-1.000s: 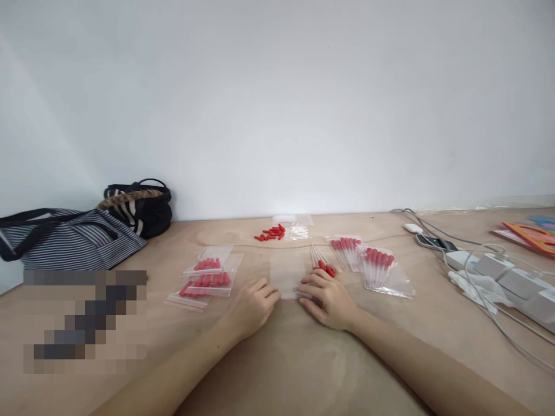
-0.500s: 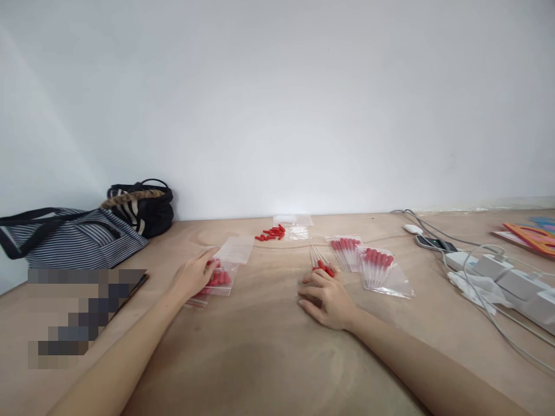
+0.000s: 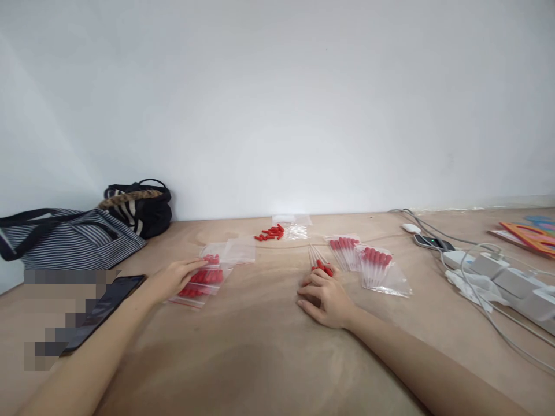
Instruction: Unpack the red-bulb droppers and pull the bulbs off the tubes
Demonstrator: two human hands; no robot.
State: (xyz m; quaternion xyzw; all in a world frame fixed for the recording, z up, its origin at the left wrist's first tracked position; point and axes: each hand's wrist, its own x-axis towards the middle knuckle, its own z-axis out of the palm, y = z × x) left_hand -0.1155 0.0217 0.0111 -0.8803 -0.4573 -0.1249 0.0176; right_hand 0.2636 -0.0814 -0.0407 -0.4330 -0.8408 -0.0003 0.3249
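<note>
My left hand [image 3: 173, 278] lies flat and open at the left, fingertips touching a pile of small clear bags filled with red-bulbed droppers [image 3: 202, 280]. An empty clear bag [image 3: 240, 250] rests on the far side of that pile, apart from the hand. My right hand [image 3: 326, 298] sits curled on the wooden table [image 3: 269, 346] near the middle. Its fingers are closed on a loose bundle of glass droppers with red bulbs [image 3: 319, 261] that fans out away from me.
Two more filled dropper bags [image 3: 347, 248] [image 3: 376, 266] lie right of my right hand. Loose red caps [image 3: 271, 233] sit by the wall. A phone [image 3: 104, 306], a striped bag [image 3: 65, 237] and a black bag [image 3: 141, 207] are left; power strips and cables [image 3: 498, 271] are right.
My left hand carried the empty clear bag from the middle of the table to the pile at the left, let it go and drew back a little. My right hand stayed put.
</note>
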